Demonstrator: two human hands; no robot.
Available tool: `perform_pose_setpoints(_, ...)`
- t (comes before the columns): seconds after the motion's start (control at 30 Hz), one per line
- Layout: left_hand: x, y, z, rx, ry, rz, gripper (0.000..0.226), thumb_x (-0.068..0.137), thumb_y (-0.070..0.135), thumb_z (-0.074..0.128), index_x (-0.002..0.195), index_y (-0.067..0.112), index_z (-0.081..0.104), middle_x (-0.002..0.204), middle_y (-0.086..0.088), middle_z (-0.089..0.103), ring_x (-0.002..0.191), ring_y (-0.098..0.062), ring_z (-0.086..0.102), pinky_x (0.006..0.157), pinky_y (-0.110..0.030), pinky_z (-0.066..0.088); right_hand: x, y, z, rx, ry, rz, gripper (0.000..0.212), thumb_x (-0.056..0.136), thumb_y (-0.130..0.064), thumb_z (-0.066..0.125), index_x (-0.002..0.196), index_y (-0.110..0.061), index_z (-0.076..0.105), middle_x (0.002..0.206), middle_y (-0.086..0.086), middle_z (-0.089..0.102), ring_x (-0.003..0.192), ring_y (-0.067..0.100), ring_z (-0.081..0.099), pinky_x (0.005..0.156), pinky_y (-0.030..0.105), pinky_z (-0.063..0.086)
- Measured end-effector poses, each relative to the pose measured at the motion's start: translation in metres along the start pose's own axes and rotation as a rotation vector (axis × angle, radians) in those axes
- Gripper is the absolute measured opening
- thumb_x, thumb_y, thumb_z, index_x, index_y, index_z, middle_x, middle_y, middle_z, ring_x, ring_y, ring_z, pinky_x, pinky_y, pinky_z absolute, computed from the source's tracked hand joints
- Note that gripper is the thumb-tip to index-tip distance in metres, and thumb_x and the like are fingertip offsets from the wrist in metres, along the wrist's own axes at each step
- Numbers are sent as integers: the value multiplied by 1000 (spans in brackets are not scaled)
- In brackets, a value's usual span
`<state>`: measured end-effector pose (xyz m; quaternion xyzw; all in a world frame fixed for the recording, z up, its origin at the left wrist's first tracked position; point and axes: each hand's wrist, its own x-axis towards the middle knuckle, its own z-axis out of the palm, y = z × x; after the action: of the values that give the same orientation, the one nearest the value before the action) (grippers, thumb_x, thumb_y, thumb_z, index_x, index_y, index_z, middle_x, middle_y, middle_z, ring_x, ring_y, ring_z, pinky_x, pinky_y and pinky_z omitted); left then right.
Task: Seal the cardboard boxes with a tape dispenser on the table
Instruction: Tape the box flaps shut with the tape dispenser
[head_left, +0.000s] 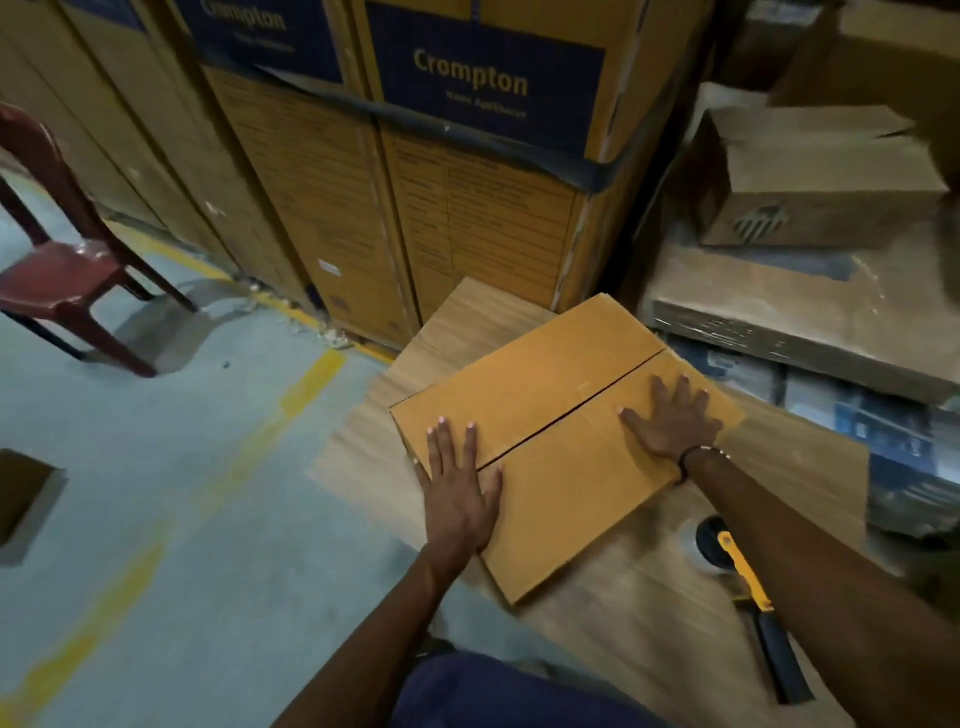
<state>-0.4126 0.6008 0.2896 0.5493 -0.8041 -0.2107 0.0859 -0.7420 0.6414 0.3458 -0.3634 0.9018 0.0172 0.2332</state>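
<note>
Matt cardboard box (561, 415) on wood-grain table (649, 597).

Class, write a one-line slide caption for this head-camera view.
Both hands, left and right, press flat on the untaped cardboard box; tape dispenser waits nearby.

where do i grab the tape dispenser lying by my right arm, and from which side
Judging by its pose, take the tape dispenser by its dark handle, which points toward you at the table's near edge. Come from above with the right hand, now flat on the cardboard box. The tape roll end lies farther away, partly hidden under your forearm.
</note>
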Motion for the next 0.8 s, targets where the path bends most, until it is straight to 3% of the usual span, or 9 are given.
perform_pose_setpoints(0.13,32,-21,-13,58,-55,110,75,103,69,26,166,34,4,174,-2,-15,160,-25,-16,124,-62,14,-18,4,14,-57,21,21,97,91,-86,25,165,-32,-7,173,8,-13,157,44,-5,118,68,17)
perform_pose_setpoints(0.3,91,-42,-36,107,-137,308,74,103,69,27,166,37,5,174,1,-12,160,-24,-12,124,-63,14,-44,4,37,-92,60,103,100,92,-84,21,165,-23,-7,171,20,-10,154,52,2,118,64,21)
perform_pose_setpoints(0.47,154,-40,-53,178,-244,484,69,106,67,21,165,39,0,173,5,-16,159,-20,-17,125,-60,10,-73,-7,58,-95,105,196,96,95,-80,19,165,-19,-8,170,25,-8,153,55,4,118,64,19)
perform_pose_setpoints(0.63,220,-19,-62,334,-364,567,71,104,68,16,165,37,-5,173,0,-18,159,-26,-15,125,-62,9,-86,-28,71,-34,152,271,95,97,-77,23,165,-17,-6,169,27,-7,151,59,5,119,61,21)
perform_pose_setpoints(0.73,248,6,-62,410,-396,583,70,108,57,28,167,28,3,174,-9,-9,160,-34,-6,124,-63,10,-88,-42,73,3,170,319,95,98,-76,25,165,-17,-6,169,27,-8,151,59,4,119,61,20)
perform_pose_setpoints(0.8,251,30,-59,407,-362,538,69,105,47,43,163,16,22,172,-15,7,158,-39,7,123,-64,13,-88,-47,72,43,166,337,95,98,-76,27,166,-17,-5,170,26,-9,151,59,1,119,62,19)
